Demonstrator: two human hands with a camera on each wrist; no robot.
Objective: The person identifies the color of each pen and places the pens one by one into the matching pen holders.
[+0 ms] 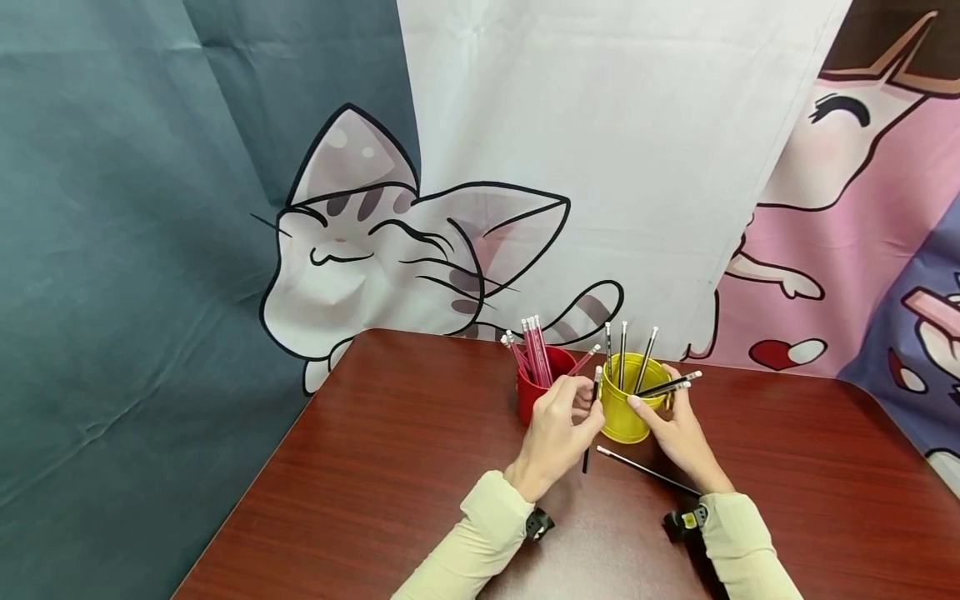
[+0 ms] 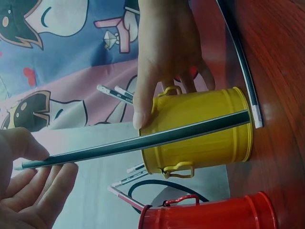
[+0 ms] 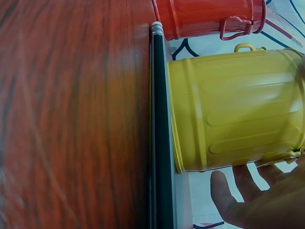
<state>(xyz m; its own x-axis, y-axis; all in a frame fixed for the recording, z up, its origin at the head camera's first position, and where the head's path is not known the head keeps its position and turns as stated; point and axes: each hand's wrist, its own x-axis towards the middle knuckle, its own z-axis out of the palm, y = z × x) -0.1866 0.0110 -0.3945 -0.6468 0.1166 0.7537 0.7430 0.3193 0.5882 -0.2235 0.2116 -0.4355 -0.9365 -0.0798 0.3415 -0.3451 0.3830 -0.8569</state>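
Note:
My left hand [image 1: 557, 427] pinches a black pencil [image 2: 190, 132] near its white eraser end, which points up. That pencil hangs nearly upright in front of the yellow bucket [image 1: 621, 423]. With the thumb at its rim and the fingers along its outer side, my right hand [image 1: 681, 437] holds the bucket, which stands upright on the table. Several black pencils [image 1: 623, 354] lean inside it, eraser ends up. Another black pencil [image 1: 648, 472] lies on the table just in front of the bucket.
A red bucket [image 1: 527, 402] with several red pencils [image 1: 537, 354] stands left of the yellow one, partly behind my left hand. The brown wooden table [image 1: 360, 467] reaches back to a printed cartoon curtain [image 1: 637, 167].

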